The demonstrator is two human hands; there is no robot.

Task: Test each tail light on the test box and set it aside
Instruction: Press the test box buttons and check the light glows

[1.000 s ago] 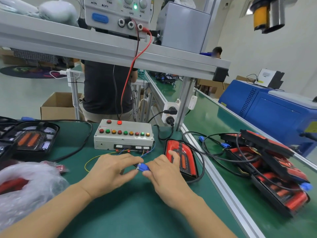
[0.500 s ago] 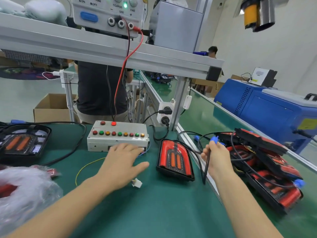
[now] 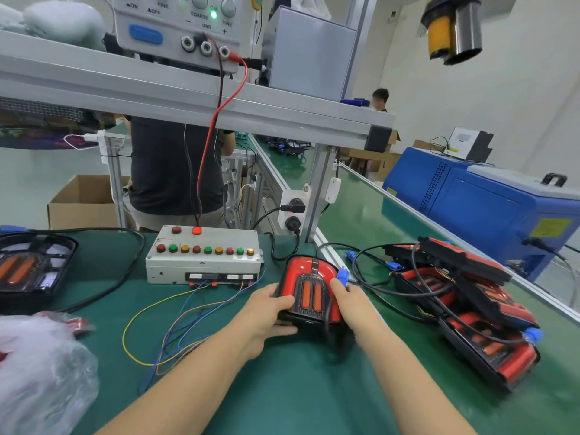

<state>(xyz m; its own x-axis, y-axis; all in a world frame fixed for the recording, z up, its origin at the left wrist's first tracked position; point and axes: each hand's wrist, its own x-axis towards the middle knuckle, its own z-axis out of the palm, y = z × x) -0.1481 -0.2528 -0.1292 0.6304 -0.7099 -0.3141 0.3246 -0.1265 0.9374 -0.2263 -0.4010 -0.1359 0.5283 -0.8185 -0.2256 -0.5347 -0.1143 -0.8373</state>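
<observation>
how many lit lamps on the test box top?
1 clearly lit: the red lamp in the back row of the test box. The front row of nine shows no clear glow, though glare could hide a dim one.

The single head-worn camera looked forward and down, close over the green bench. Its wide angle also took in the overhead shelf

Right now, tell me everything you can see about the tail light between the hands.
The tail light is a glossy red plastic arch around a dark centre panel with two upright orange bars, on a black base. It sits on the green mat, right of the test box. The left hand grips its left edge; the right hand holds its right side, a blue connector at its fingers.
</observation>
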